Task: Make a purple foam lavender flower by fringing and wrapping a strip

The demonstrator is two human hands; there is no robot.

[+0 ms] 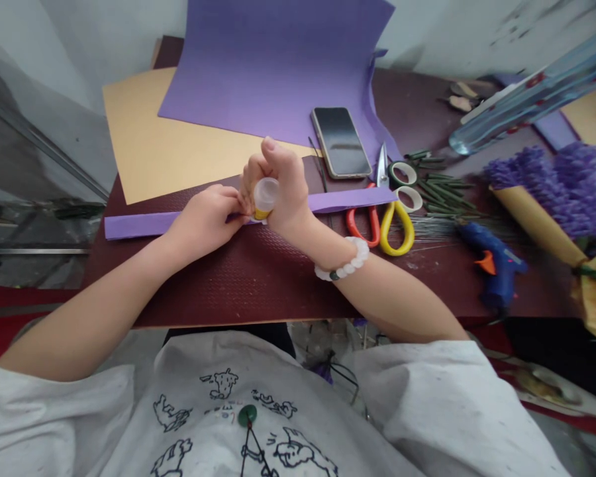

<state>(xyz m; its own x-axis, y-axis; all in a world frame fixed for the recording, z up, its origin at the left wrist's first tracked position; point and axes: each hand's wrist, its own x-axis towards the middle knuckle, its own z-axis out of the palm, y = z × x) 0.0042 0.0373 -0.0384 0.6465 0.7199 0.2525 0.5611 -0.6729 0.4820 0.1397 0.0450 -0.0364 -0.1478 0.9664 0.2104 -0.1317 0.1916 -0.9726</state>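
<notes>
Across a dark red tabletop (189, 291) with a fine pebbled texture, a broad purple sheet (278, 59), smooth and matte, curves upward at the far side and curls along its right edge; a flat tan sheet (163, 146), straight-edged and paper-like, lies partly beneath it at left; at far right slants a glossy, clear bluish tube-shaped item (541, 99); near right, a bouquet (556, 192) shows dense, crinkled purple blooms in a tan wrap.

The long purple strip (139, 226), narrow, straight and matte with layered edges, runs left to right in front of the person; its middle is hidden by the hands, its right end over the scissor handles; the right hand (284, 189), a bracelet of rounded white beads (350, 260) at its wrist, has its fingers curled around a small bottle and its thumb raised; the left hand (206, 215) brings thumb and forefinger tips together beside it, though whether they clamp the strip cannot be told.

To the right lie scissors (398, 228) with one red and one yellow loop, a blue glue gun (499, 265) with an orange trigger, a flat black-screened phone (342, 142), two ring-shaped tape rolls (409, 199) and slender dark-green pieces (444, 192); smallest, the bottle (266, 195) is rounded, translucent white and yellow-banded.
</notes>
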